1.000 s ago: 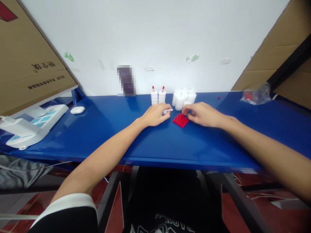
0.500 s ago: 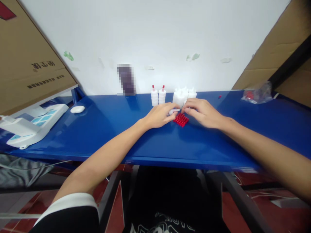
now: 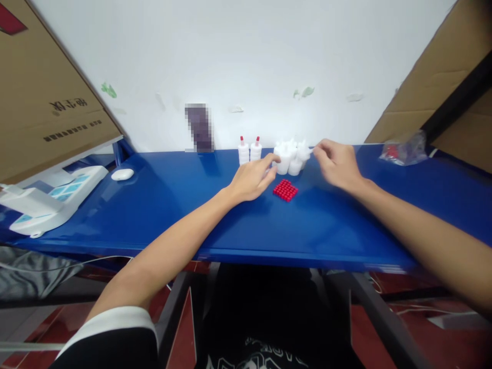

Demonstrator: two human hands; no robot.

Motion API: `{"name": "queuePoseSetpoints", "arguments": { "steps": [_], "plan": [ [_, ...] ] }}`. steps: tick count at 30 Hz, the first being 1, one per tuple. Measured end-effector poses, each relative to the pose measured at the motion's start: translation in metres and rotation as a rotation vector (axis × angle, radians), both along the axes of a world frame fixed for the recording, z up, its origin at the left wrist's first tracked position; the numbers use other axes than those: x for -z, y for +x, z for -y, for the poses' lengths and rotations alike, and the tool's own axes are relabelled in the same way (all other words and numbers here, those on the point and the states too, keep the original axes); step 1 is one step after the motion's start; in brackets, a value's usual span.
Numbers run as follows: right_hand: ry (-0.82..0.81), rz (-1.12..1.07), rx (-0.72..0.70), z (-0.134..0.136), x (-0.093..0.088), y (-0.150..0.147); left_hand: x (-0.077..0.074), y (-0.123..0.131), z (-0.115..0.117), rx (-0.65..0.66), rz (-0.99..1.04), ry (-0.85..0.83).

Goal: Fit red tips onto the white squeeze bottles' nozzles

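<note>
A square red block of small caps [image 3: 285, 190] lies on the blue table [image 3: 269, 230]. Just behind it stands a cluster of white bottles without caps [image 3: 289, 155]. My left hand [image 3: 251, 179] lies left of the red block, its fingers stretched toward the nearest white bottle and touching or almost touching it. My right hand [image 3: 336, 164] is raised to the right of the cluster, with thumb and forefinger pinched on a small white piece [image 3: 310, 150] at the cluster's right edge. Two white bottles with red tips [image 3: 249, 150] stand left of the cluster.
A white device with blue keys [image 3: 49, 197] and a white mouse-like object [image 3: 122, 174] sit at the left. A clear bag with red parts [image 3: 403, 148] lies at the far right. Cardboard boxes [image 3: 42, 97] lean on both sides, and a lone red cap [image 3: 347, 154] lies near the wall.
Both hands have left the red block and moved back toward the white bottles. The right hand rose and swung right. The small white bottle that my left hand held no longer shows in it.
</note>
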State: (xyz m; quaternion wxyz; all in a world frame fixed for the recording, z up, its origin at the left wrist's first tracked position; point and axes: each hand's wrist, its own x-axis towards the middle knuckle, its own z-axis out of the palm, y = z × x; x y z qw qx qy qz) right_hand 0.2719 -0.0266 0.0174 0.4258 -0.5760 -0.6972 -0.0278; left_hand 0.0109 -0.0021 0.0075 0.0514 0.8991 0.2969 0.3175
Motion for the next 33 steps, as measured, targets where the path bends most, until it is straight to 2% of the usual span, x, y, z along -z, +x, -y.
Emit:
{"name": "queuePoseSetpoints", "arguments": {
  "steps": [8, 13, 18, 20, 23, 25, 33],
  "plan": [
    [-0.068, 0.214, 0.002, -0.006, 0.006, 0.001, 0.000, -0.004, -0.003, 0.002, 0.074, 0.055],
    [-0.064, 0.239, 0.010, -0.011, 0.010, 0.003, 0.003, 0.000, -0.001, 0.048, 0.074, 0.088],
    [-0.078, 0.193, -0.008, -0.003, 0.004, -0.003, 0.006, 0.003, -0.002, 0.064, 0.061, 0.125],
    [-0.096, 0.186, -0.101, 0.004, -0.001, -0.010, 0.007, 0.003, -0.001, 0.079, 0.066, 0.133],
    [-0.137, 0.175, -0.337, 0.014, -0.005, -0.025, 0.006, 0.004, 0.000, 0.099, 0.094, 0.143],
    [-0.160, 0.122, -0.434, 0.019, -0.005, -0.035, 0.005, 0.005, 0.002, 0.108, 0.116, 0.146],
    [-0.222, -0.091, -0.551, 0.027, -0.002, -0.049, 0.004, 0.006, 0.003, 0.105, 0.125, 0.126]
  ]
}}
